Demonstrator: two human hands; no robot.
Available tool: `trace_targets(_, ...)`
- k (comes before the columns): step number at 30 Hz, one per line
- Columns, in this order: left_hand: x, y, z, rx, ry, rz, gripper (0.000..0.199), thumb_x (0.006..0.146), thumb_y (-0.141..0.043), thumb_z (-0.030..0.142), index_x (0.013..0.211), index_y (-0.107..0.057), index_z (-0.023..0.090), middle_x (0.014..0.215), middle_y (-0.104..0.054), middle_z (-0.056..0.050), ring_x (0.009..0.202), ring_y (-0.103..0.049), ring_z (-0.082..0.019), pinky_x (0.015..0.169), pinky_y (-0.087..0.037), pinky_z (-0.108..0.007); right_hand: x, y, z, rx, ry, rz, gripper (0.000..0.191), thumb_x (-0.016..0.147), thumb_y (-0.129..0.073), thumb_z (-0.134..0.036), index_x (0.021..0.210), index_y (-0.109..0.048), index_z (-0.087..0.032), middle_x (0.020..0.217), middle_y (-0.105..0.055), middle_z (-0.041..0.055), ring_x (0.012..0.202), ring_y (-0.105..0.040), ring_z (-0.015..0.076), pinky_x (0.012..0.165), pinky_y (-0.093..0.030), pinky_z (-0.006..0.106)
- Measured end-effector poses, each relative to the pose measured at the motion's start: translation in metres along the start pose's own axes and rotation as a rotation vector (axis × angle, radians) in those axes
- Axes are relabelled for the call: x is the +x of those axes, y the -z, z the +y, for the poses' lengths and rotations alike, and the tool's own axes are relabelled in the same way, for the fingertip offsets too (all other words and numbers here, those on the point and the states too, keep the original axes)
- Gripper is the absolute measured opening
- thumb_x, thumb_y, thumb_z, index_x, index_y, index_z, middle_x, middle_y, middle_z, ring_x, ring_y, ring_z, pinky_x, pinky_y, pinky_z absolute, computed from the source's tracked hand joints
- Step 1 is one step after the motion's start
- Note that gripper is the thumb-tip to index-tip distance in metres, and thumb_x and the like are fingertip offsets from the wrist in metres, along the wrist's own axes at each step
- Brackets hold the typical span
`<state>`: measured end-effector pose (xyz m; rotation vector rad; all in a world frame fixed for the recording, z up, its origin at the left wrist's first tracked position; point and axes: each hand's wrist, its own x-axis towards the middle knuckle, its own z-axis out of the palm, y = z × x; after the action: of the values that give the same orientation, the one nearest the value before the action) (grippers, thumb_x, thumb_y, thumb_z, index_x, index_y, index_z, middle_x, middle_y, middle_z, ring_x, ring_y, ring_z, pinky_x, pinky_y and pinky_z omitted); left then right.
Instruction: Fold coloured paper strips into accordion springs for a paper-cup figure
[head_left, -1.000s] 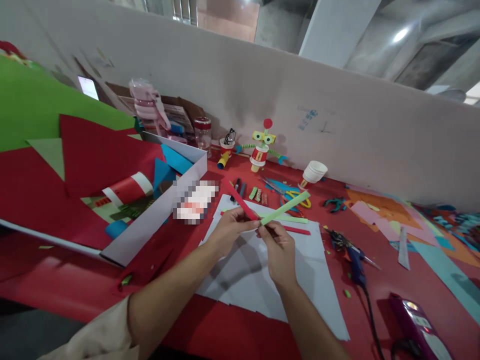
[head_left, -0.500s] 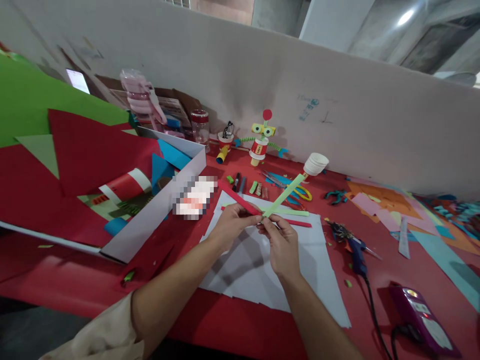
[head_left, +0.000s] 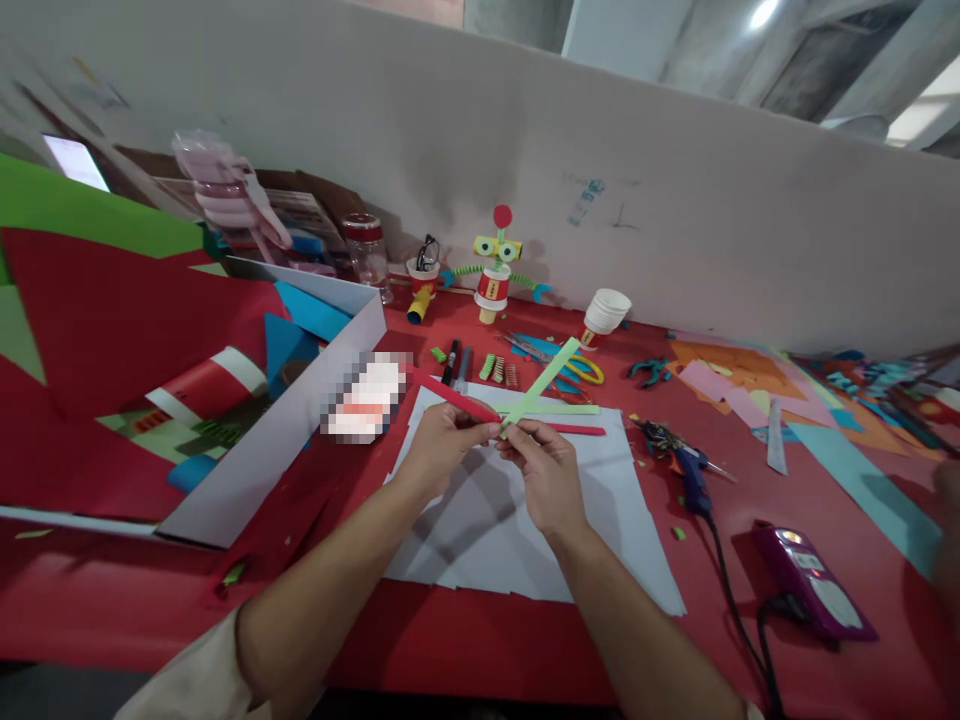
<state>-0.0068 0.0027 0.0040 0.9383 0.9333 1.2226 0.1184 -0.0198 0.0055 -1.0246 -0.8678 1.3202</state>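
My left hand point(head_left: 442, 450) is closed, its thumb and fingers pinching the near end of a red paper strip point(head_left: 457, 398) that points up and to the left. My right hand point(head_left: 549, 475) pinches the lower end of a light green paper strip point(head_left: 544, 382), which slants up to the right. The two strips meet between my fingertips in a V; the exact join is partly hidden by the fingers. Both hands are above white paper sheets point(head_left: 480, 545). Behind them, another green strip point(head_left: 574, 409) and another red strip point(head_left: 589, 431) extend across the sheets.
A paper-cup robot figure point(head_left: 493, 288) stands near the wall. Scissors point(head_left: 589, 370), markers point(head_left: 451, 362) and small folded springs point(head_left: 487, 367) are beyond the sheets. To the right are a glue gun point(head_left: 697, 485) and a purple device point(head_left: 814, 585). A white-walled box point(head_left: 285, 420) stands left.
The camera view has turned slightly right, so the table things appear further left. My hands keep their pinch on the two strips, with little visible change in the V.
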Motion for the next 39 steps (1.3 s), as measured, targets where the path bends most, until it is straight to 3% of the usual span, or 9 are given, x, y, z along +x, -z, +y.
trace_targets(10, -0.005, -0.006, -0.003, -0.038, 0.015, -0.065, 0.011, 0.066, -0.072, 0.019, 0.076, -0.071, 0.016, 0.077, -0.071, -0.005, 0.076, -0.062, -0.017, 0.077, -0.047, -0.032, 0.005, 0.003, -0.004, 0.104, -0.071, 0.05, 0.014, 0.061, -0.076, -0.027, 0.069, -0.069, -0.018, 0.061, -0.062, -0.0028, 0.057, -0.056, 0.0089, 0.063, -0.048, 0.024)
trace_targets(21, -0.012, -0.017, -0.002, -0.041, 0.048, 0.039, 0.016, 0.063, -0.073, 0.023, 0.075, -0.068, 0.015, 0.077, -0.069, -0.004, 0.077, -0.062, -0.018, 0.077, -0.046, -0.032, 0.007, 0.004, -0.005, 0.056, -0.082, 0.058, 0.013, 0.061, -0.073, -0.028, 0.068, -0.069, -0.017, 0.062, -0.063, -0.0024, 0.057, -0.055, 0.0092, 0.06, -0.045, 0.024)
trace_targets(31, -0.013, -0.02, -0.006, -0.013, -0.066, 0.081, 0.012, 0.065, -0.07, 0.019, 0.076, -0.065, 0.016, 0.076, -0.065, -0.001, 0.076, -0.059, -0.015, 0.077, -0.046, -0.029, 0.008, 0.005, -0.001, 0.116, -0.103, 0.053, 0.012, 0.061, -0.074, -0.027, 0.069, -0.07, -0.019, 0.064, -0.062, -0.0028, 0.059, -0.054, 0.0093, 0.064, -0.045, 0.024)
trace_targets(39, -0.013, -0.021, -0.009, -0.134, -0.028, 0.124, 0.013, 0.063, -0.071, 0.017, 0.075, -0.065, 0.016, 0.072, -0.065, 0.0, 0.074, -0.06, -0.014, 0.076, -0.046, -0.028, 0.007, 0.004, -0.002, 0.021, -0.047, 0.013, 0.013, 0.064, -0.072, -0.025, 0.076, -0.071, -0.018, 0.071, -0.066, -0.0012, 0.063, -0.053, 0.0093, 0.067, -0.044, 0.024)
